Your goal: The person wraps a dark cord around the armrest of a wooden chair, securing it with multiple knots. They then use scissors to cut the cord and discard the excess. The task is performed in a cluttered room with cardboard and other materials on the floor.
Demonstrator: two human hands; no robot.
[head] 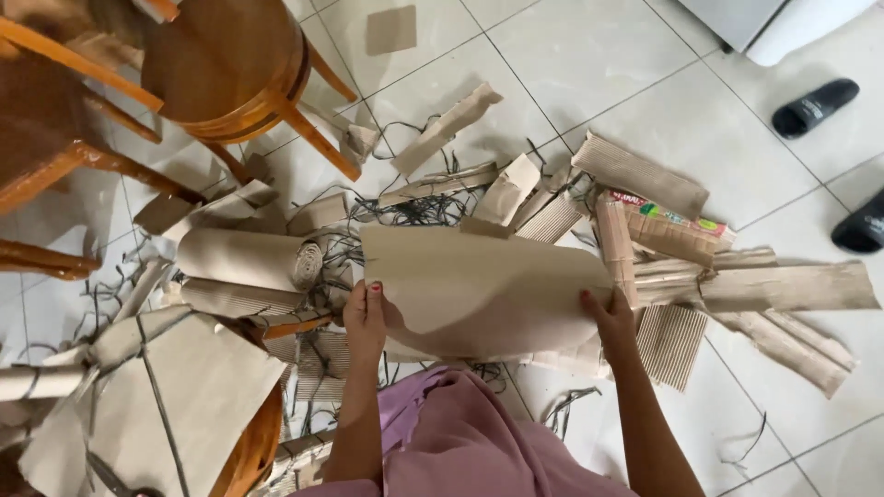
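**Both hands holding a curved cardboard sheet over a littered floor**

Far left: orange-brown wooden chair legs (64, 138) and a round wooden stool (230, 64), both cut off by the frame edge. Below them a flat grey-brown paperboard piece tied with dark strips (184, 387), and a rolled tube of corrugated cardboard (249, 260) lying on the white tiled floor (571, 55). Thin dark shredded strips (424, 210) tangle between the scraps.

Centre: left hand (365, 317) pinches the left edge of the large plain tan cardboard sheet (479, 290), thumb on top, fingers closed under it. The sheet is held up off the floor, bowed into a curve, in front of the pink-clad lap (460, 433). Right hand (610, 317) grips the sheet's right edge, closed around it; fingertips mostly hidden behind the board.

Step, as judged: sheet is being bent or rolled between the two hands. Tightening the curl further would call for both grips to hold firm while the edges come together.

Right: ribbed corrugated cardboard strips (663, 239), one with a colourful printed face, then long torn brown strips (783, 290). Two black slippers (815, 106) at the far right, the lower one cut off.

Hard to tell: what lies under the sheet; the object at bottom left is cropped.
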